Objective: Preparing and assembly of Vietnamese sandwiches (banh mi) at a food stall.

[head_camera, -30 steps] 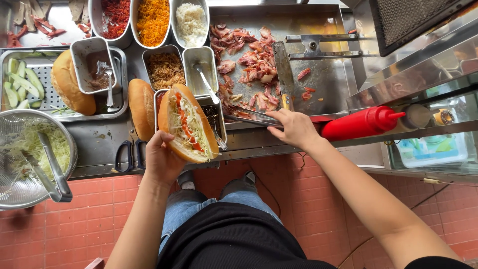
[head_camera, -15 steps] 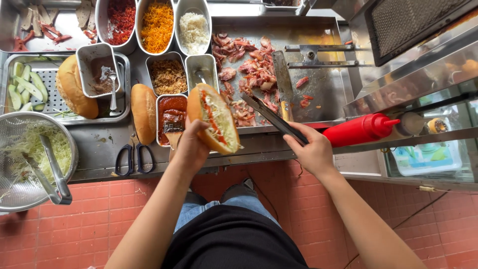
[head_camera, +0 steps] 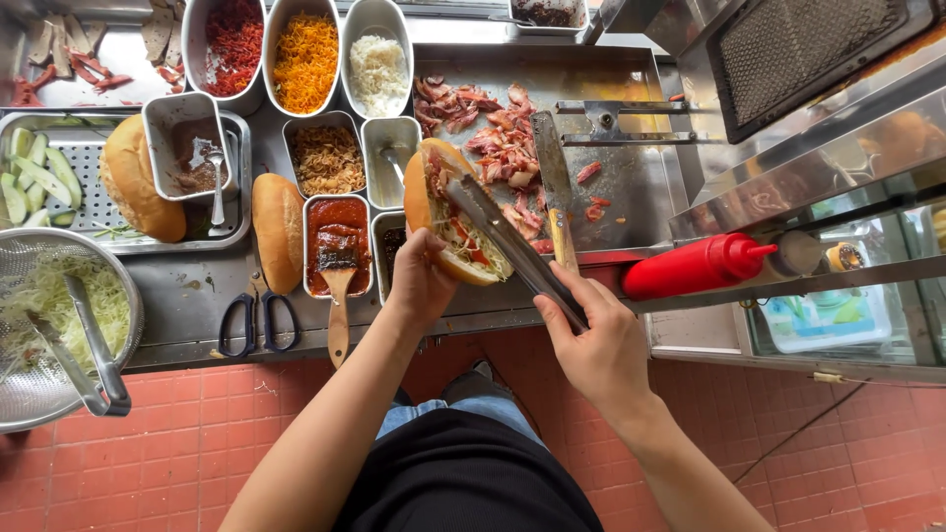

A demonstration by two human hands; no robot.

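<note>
My left hand [head_camera: 419, 281] grips an open bread roll [head_camera: 445, 212] filled with vegetables and red strips, held over the steel counter beside the meat tray. My right hand [head_camera: 591, 335] holds metal tongs [head_camera: 512, 246], whose tips reach into the top of the roll. Chopped reddish meat [head_camera: 493, 138] lies on the flat steel tray [head_camera: 631, 187] just behind the roll. A long knife [head_camera: 555, 182] with a wooden handle rests on that tray.
Metal tubs of red sauce [head_camera: 338, 241], fried onion [head_camera: 326, 158], orange shreds [head_camera: 304, 59] and white shreds [head_camera: 378, 64] stand left of the roll. Two bread loaves [head_camera: 279, 227], black scissors [head_camera: 254, 320], a cabbage colander [head_camera: 49, 315] and a red squeeze bottle [head_camera: 695, 264] are nearby.
My left hand has carried the roll right and up toward the meat tray. My right hand has brought the tongs from the tray to the roll's opening.
</note>
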